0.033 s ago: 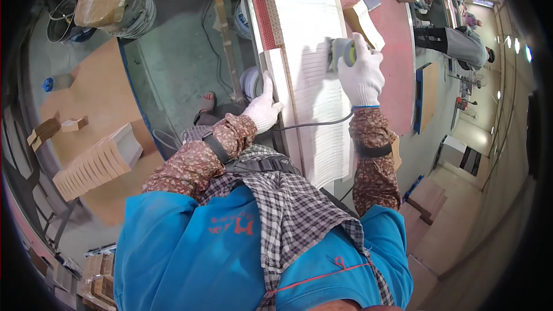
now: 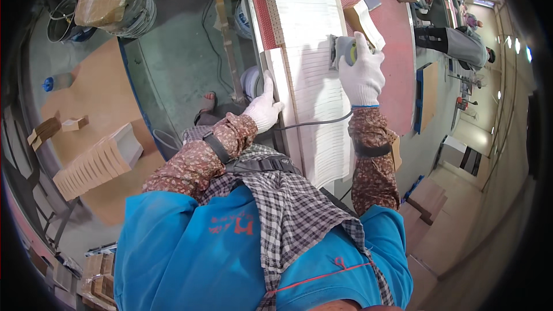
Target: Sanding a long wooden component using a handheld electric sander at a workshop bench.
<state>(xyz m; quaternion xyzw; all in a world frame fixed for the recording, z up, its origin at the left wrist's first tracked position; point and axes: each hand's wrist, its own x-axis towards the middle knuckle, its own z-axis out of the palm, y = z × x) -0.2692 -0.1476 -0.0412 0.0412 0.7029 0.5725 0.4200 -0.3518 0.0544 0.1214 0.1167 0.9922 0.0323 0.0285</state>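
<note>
Under the right hand's (image 2: 363, 76) curled fingers, the handheld power sander (image 2: 344, 52) sits firmly clasped, over the row of thin white slats (image 2: 314, 95)! Just beyond that grip, an angled wooden block (image 2: 360, 22) lies near the red mat (image 2: 398, 63); nearer the body, a dark cord (image 2: 317, 123) crosses the slats. Leftward, the left hand (image 2: 263, 109) touches the pale edge strip (image 2: 278, 75), index finger extended; whether its hidden fingers grip anything, one cannot tell.

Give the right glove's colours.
The right glove is white with a blue cuff edge; see the head view.
</note>
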